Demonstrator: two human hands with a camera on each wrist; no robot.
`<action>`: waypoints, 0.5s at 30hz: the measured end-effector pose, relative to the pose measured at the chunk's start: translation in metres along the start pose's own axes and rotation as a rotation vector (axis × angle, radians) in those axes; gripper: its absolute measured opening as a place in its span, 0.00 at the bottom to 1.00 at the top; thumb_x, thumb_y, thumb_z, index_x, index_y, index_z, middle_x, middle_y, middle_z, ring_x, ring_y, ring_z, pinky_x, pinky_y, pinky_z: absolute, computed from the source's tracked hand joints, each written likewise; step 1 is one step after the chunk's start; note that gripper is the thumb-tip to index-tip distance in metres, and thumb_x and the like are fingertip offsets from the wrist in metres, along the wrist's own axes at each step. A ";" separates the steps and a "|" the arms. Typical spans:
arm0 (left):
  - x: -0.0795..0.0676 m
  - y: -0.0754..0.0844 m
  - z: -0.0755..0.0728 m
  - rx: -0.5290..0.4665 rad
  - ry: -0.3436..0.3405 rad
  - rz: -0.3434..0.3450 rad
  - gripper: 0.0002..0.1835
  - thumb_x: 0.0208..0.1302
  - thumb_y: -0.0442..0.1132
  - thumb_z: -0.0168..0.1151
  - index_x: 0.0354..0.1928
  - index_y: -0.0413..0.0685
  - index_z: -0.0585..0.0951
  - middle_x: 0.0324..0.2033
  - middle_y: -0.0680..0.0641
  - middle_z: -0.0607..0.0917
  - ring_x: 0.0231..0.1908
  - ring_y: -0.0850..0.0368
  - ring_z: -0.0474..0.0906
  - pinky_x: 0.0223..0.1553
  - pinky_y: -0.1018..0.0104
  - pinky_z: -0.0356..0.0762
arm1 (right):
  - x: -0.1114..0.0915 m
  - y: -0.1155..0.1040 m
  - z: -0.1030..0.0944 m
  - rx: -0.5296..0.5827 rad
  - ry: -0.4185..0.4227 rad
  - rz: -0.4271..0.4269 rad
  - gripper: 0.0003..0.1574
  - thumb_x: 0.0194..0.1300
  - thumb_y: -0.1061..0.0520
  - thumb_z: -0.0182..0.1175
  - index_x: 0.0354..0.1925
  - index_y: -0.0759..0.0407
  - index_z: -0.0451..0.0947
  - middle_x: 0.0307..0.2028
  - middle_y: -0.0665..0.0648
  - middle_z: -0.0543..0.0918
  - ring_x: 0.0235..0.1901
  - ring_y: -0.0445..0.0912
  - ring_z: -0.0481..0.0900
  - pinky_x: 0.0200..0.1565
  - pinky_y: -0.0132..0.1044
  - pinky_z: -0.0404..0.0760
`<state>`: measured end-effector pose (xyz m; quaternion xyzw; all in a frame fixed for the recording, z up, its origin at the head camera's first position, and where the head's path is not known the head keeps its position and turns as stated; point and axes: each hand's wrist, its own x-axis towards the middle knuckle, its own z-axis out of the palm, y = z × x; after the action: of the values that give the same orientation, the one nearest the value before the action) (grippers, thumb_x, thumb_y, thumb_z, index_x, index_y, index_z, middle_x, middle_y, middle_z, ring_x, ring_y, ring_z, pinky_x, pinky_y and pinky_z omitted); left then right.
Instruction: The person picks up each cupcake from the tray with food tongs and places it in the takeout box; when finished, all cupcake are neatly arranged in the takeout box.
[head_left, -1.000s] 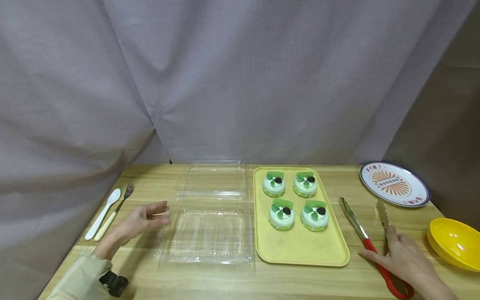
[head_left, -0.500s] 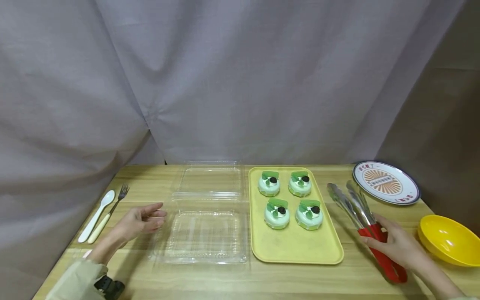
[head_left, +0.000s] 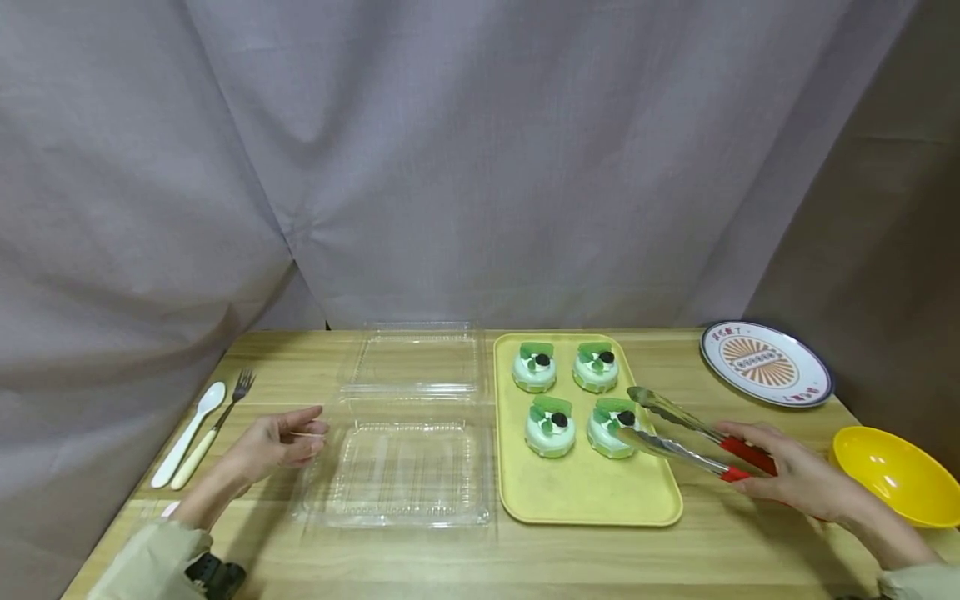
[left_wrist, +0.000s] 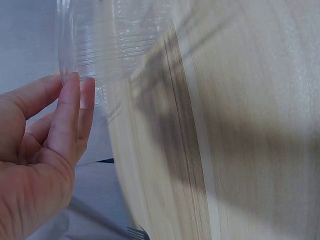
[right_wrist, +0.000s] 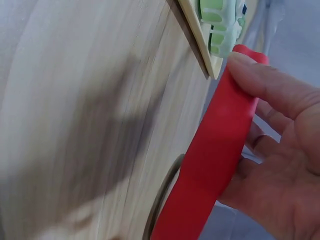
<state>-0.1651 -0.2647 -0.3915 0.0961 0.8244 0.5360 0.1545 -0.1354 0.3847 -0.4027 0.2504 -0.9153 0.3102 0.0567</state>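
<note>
My right hand (head_left: 802, 475) grips the red handles of metal tongs (head_left: 678, 450), the thumb lying on one handle (right_wrist: 215, 150) in the right wrist view. The tongs' arms are spread and reach over the yellow tray (head_left: 585, 500). One tip overlaps the front-right green cake (head_left: 606, 437); the other is just behind it to the right. Whether they touch it I cannot tell. My left hand (head_left: 273, 446), fingers loosely bent, is at the left edge of a clear plastic box (head_left: 408, 475). Its fingertips overlap the box edge in the left wrist view; contact is unclear.
More green cakes sit on the tray: front left (head_left: 550, 433), back left (head_left: 534, 373) and back right (head_left: 596, 373). A patterned plate (head_left: 765, 362) and a yellow bowl (head_left: 896, 479) are at right. A white spoon (head_left: 187, 437) and fork (head_left: 213, 429) lie at left.
My right hand has picked the tongs up off the table and swung them leftward, tips over the tray. The left hand has stayed by the plastic box. The head view has shifted slightly.
</note>
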 end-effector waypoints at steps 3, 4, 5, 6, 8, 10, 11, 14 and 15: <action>0.000 0.000 0.000 -0.004 0.004 -0.001 0.38 0.66 0.32 0.60 0.69 0.20 0.52 0.58 0.21 0.71 0.40 0.68 0.81 0.46 0.70 0.87 | 0.003 0.000 0.000 -0.024 -0.021 -0.001 0.43 0.44 0.70 0.74 0.61 0.63 0.72 0.54 0.35 0.71 0.51 0.15 0.59 0.45 0.05 0.59; 0.000 0.000 0.000 -0.006 0.005 -0.001 0.38 0.66 0.32 0.60 0.69 0.20 0.52 0.58 0.21 0.71 0.40 0.69 0.81 0.46 0.70 0.86 | 0.003 0.000 0.001 -0.040 -0.026 0.002 0.43 0.43 0.69 0.74 0.60 0.65 0.73 0.54 0.42 0.74 0.50 0.15 0.60 0.45 0.05 0.59; 0.000 0.000 0.001 -0.008 0.006 -0.001 0.38 0.66 0.31 0.60 0.69 0.20 0.52 0.58 0.21 0.71 0.40 0.69 0.81 0.46 0.71 0.86 | 0.004 0.000 0.001 -0.054 -0.036 0.008 0.43 0.43 0.68 0.75 0.60 0.65 0.73 0.53 0.50 0.76 0.49 0.15 0.60 0.44 0.05 0.60; 0.000 0.000 0.000 -0.005 0.005 0.005 0.38 0.66 0.31 0.60 0.69 0.19 0.52 0.58 0.21 0.71 0.40 0.70 0.81 0.46 0.70 0.86 | 0.005 0.001 0.001 -0.066 -0.044 0.014 0.43 0.43 0.68 0.75 0.59 0.65 0.73 0.50 0.57 0.77 0.49 0.15 0.60 0.43 0.06 0.61; 0.001 -0.001 0.000 -0.005 0.008 0.004 0.38 0.66 0.31 0.60 0.69 0.19 0.52 0.58 0.21 0.71 0.39 0.71 0.80 0.46 0.71 0.86 | 0.007 0.001 0.001 -0.087 -0.054 0.025 0.43 0.42 0.67 0.75 0.59 0.65 0.73 0.48 0.65 0.77 0.48 0.15 0.60 0.42 0.07 0.62; 0.001 -0.001 0.000 -0.004 0.009 0.006 0.38 0.66 0.31 0.60 0.69 0.19 0.52 0.57 0.21 0.72 0.39 0.71 0.80 0.45 0.71 0.86 | 0.010 0.002 0.002 -0.112 -0.052 0.016 0.44 0.41 0.67 0.76 0.58 0.65 0.74 0.47 0.68 0.78 0.48 0.16 0.61 0.41 0.08 0.63; 0.001 -0.001 0.000 -0.005 0.011 0.005 0.38 0.66 0.31 0.60 0.69 0.19 0.52 0.57 0.22 0.72 0.39 0.71 0.80 0.45 0.72 0.86 | 0.012 0.002 0.002 -0.126 -0.051 0.013 0.44 0.40 0.67 0.76 0.58 0.65 0.74 0.47 0.68 0.78 0.47 0.16 0.61 0.41 0.09 0.63; 0.002 -0.001 0.001 -0.002 0.016 0.000 0.38 0.66 0.31 0.60 0.69 0.19 0.52 0.57 0.22 0.72 0.39 0.70 0.81 0.44 0.72 0.86 | 0.015 0.002 0.003 -0.191 -0.040 -0.004 0.44 0.38 0.65 0.77 0.57 0.63 0.75 0.46 0.64 0.80 0.46 0.18 0.63 0.39 0.13 0.67; 0.001 -0.001 0.001 -0.001 0.016 0.003 0.38 0.66 0.31 0.60 0.69 0.19 0.52 0.57 0.22 0.72 0.39 0.71 0.81 0.44 0.72 0.86 | 0.016 0.002 0.004 -0.219 -0.034 -0.010 0.44 0.37 0.65 0.78 0.56 0.63 0.76 0.45 0.63 0.80 0.46 0.19 0.64 0.39 0.14 0.68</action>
<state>-0.1661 -0.2643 -0.3932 0.0930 0.8253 0.5372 0.1474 -0.1498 0.3769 -0.4025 0.2525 -0.9433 0.2039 0.0697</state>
